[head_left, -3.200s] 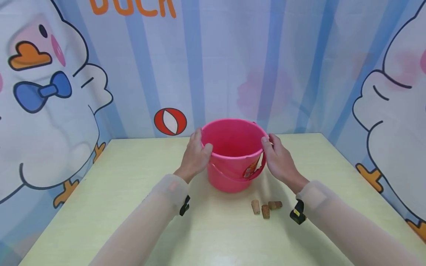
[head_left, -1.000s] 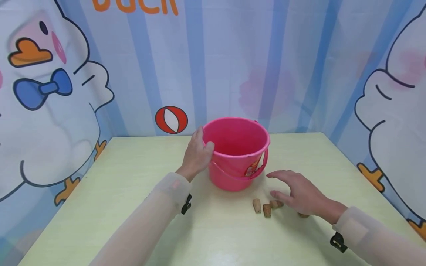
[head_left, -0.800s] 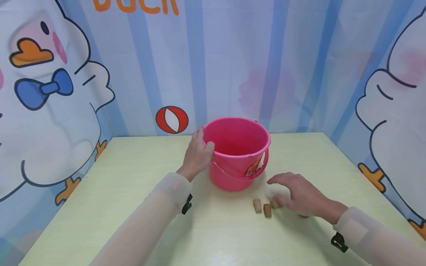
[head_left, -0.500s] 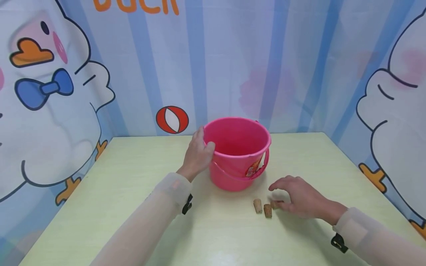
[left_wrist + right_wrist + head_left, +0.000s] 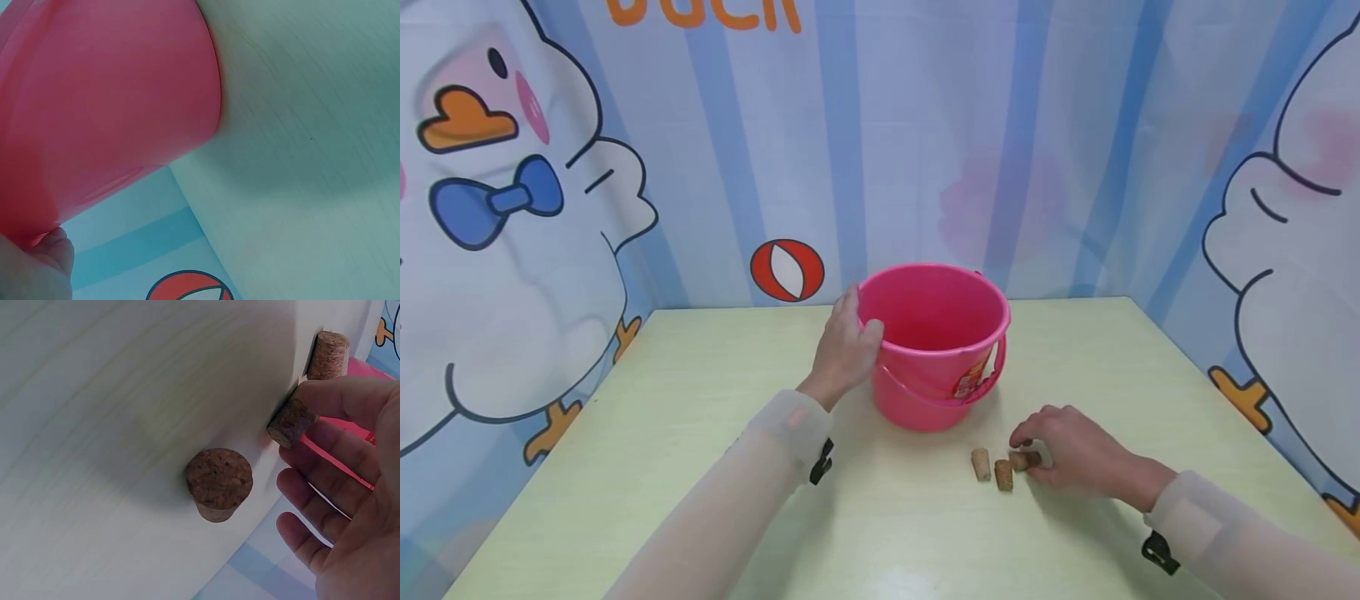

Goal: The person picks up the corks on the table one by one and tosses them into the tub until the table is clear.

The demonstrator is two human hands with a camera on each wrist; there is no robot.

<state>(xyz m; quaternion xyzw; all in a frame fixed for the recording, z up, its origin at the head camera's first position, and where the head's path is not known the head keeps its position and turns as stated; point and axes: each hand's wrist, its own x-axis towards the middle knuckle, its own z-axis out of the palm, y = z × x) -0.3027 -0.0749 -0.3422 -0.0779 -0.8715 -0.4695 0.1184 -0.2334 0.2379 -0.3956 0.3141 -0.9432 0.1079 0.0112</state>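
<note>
Right fingers [image 5: 347, 450] descended, gripping one cork [image 5: 289, 430], left fingers [image 5: 870, 333] the bucket [image 5: 917, 408]; right-wrist view alone shows another cork [image 5: 219, 480].

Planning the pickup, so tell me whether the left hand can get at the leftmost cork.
Probably not as things stand: the left hand grips the bucket, which seems to stand partly between it and the leftmost cork.

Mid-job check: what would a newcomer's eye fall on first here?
Probably the bright pink bucket, towards the back of the table, its rim gripped by the left hand. Next, the small brown corks on the nearer side, with the right hand at one of them. The big cartoon duck on the backdrop's left stands out too.
</note>
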